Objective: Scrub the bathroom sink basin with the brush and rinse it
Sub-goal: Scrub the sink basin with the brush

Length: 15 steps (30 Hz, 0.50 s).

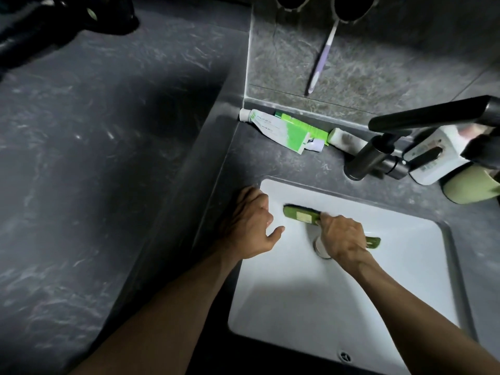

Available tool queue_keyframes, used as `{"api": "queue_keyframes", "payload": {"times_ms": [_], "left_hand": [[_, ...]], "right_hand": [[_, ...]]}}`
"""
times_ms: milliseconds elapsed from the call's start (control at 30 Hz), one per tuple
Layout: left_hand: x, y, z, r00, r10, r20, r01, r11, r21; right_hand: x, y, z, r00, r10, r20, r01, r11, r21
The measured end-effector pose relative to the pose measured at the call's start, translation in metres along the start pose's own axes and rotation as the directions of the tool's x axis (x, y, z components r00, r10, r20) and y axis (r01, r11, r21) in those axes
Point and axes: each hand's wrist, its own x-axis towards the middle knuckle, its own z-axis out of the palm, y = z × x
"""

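Note:
A white rectangular sink basin [297, 299] is set into a dark stone counter. My right hand [342, 239] grips the handle of a green scrub brush [300, 214], whose head lies against the basin's far left inner wall; the handle's end pokes out past my hand on the right. The drain [320, 249] is mostly hidden under that hand. My left hand [251, 226] rests on the basin's left rim at the far corner, fingers curled over the edge, holding nothing. A black faucet [378, 155] stands behind the basin at right; I see no water running.
Toothpaste tubes [281, 129] lie on the counter [284, 163] against the back wall. A purple toothbrush [322, 58] hangs on the wall above. A white bottle [433, 155] and a pale green soap dish [470, 185] sit at the right, behind the faucet.

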Motion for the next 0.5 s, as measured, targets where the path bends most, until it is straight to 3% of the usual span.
{"api": "queue_keyframes", "payload": {"times_ms": [133, 233, 300, 367, 500], "left_hand": [[-0.001, 0.002, -0.002, 0.999, 0.024, 0.023, -0.025, 0.999, 0.035], [0.0, 0.002, -0.003, 0.999, 0.025, 0.024, -0.025, 1.0, 0.007], [0.0, 0.001, -0.003, 0.999, 0.012, 0.031, -0.012, 1.0, 0.008], [-0.001, 0.0, -0.002, 0.999, 0.02, 0.036, -0.021, 0.999, 0.033], [0.0, 0.001, -0.002, 0.998, 0.038, 0.042, -0.04, 0.997, 0.059]], "right_hand": [[0.019, -0.031, -0.021, 0.984, -0.058, -0.171, 0.068, 0.996, 0.052], [0.004, -0.008, 0.003, 0.999, 0.029, 0.013, -0.029, 1.0, 0.006], [-0.004, 0.013, 0.011, 0.994, 0.093, 0.06, -0.09, 0.995, -0.041], [-0.001, 0.011, 0.008, 1.0, 0.024, 0.008, -0.024, 0.997, -0.074], [0.022, -0.03, -0.026, 0.978, -0.09, -0.186, 0.097, 0.995, 0.029]]}}
